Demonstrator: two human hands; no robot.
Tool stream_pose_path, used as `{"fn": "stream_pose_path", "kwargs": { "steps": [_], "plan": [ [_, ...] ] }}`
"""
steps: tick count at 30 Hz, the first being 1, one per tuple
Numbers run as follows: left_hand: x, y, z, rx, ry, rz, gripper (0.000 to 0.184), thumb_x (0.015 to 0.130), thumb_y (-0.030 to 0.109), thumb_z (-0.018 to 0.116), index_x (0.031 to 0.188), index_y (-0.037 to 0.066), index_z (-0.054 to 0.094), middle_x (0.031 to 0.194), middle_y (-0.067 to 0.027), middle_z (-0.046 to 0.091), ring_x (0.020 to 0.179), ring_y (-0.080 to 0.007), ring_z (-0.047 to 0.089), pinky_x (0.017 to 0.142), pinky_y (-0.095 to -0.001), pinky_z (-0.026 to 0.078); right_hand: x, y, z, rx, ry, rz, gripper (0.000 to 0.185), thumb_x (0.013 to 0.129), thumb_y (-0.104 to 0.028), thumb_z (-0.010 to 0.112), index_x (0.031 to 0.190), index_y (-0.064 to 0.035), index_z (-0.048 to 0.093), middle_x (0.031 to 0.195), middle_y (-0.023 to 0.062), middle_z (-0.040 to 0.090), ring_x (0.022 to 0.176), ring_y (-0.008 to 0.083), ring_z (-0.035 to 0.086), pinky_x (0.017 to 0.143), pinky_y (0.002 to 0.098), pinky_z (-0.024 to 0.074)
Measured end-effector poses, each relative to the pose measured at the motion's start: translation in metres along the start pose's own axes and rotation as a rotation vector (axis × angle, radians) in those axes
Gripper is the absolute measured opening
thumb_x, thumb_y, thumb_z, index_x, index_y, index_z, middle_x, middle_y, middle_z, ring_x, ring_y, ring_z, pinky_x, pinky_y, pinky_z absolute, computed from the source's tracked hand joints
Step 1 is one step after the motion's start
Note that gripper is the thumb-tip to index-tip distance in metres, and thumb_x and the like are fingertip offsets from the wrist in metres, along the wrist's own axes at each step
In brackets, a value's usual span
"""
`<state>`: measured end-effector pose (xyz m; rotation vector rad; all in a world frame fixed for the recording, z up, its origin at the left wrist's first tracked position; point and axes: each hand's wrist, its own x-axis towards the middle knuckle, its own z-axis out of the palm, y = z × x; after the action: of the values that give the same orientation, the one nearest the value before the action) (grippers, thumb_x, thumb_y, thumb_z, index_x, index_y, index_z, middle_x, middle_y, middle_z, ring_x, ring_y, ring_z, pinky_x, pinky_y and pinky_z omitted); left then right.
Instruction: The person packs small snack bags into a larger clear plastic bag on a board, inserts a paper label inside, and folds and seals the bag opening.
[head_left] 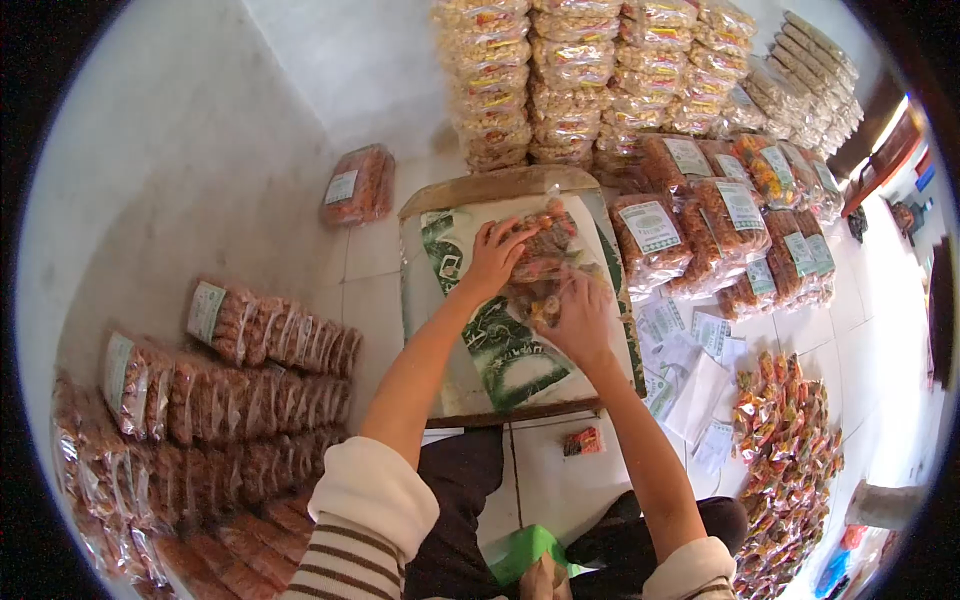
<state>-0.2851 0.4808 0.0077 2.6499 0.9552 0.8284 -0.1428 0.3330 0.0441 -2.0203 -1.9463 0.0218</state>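
Note:
A clear plastic bag of brown snacks point(545, 240) lies on a worn low board point(420, 365), over a green and white printed sheet point(490, 340). My left hand point(495, 258) rests on the bag's left side, its fingers stretched apart over the plastic. At the lower right of the bag, my right hand point(578, 320) has its fingers curled on the plastic; its fingertips are partly hidden and slightly blurred. Loose plastic shows between the hands. Below the board, a small red and black packet point(583, 441) lies on the tiles.
Rows of brown snack bags point(225, 400) stand at left; one labelled bag point(358, 187) lies beyond. Tall stacks of pale snack bags point(570, 80) rise behind the board. To the right are labelled bags point(690, 235), paper labels point(700, 385) and a heap of small packets point(785, 470).

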Motion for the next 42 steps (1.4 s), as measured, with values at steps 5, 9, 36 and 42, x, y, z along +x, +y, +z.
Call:
{"fn": "stream_pose_path", "kwargs": {
  "steps": [5, 9, 36, 42],
  "plan": [
    [0.005, 0.0, -0.009, -0.269, -0.03, -0.041, 0.031, 0.092, 0.031, 0.038, 0.118, 0.021, 0.053, 0.127, -0.0079, 0.04, 0.118, -0.0307, 0.029, 0.102, -0.042, 0.018, 0.011, -0.009, 0.005, 0.051, 0.022, 0.066, 0.079, 0.06, -0.034, 0.07, 0.127, -0.0068, 0.038, 0.119, 0.0161, 0.039, 0.109, 0.0337, 0.037, 0.096, 0.0468, 0.0272],
    [0.002, -0.002, -0.008, -0.248, -0.061, 0.02, 0.034, 0.089, 0.036, 0.044, 0.119, 0.022, 0.052, 0.127, -0.0075, 0.041, 0.117, -0.0301, 0.029, 0.102, -0.0424, 0.018, 0.006, -0.017, 0.013, 0.067, -0.007, 0.012, 0.072, 0.063, -0.03, 0.066, 0.127, -0.0124, 0.039, 0.123, 0.015, 0.037, 0.111, 0.0353, 0.036, 0.095, 0.046, 0.0294],
    [-0.007, 0.023, -0.002, 0.057, -0.119, 0.034, 0.046, 0.084, 0.042, 0.05, 0.128, 0.032, 0.039, 0.137, -0.0085, 0.021, 0.125, -0.0398, 0.013, 0.101, -0.0572, 0.01, -0.021, -0.013, 0.028, 0.098, 0.181, 0.013, 0.056, 0.073, -0.017, 0.06, 0.121, 0.004, 0.04, 0.118, 0.0192, 0.043, 0.107, 0.0322, 0.044, 0.094, 0.0422, 0.0332],
    [0.004, 0.053, -0.003, 0.181, -0.184, -0.188, 0.061, 0.07, 0.058, 0.059, 0.121, 0.03, 0.042, 0.136, -0.0134, 0.017, 0.129, -0.043, -0.001, 0.091, -0.0731, 0.003, -0.028, -0.007, 0.035, 0.379, 0.293, 0.033, 0.05, 0.072, -0.016, 0.064, 0.113, 0.0012, 0.043, 0.111, 0.0172, 0.045, 0.108, 0.0323, 0.042, 0.096, 0.0432, 0.0305]
  ]
}}
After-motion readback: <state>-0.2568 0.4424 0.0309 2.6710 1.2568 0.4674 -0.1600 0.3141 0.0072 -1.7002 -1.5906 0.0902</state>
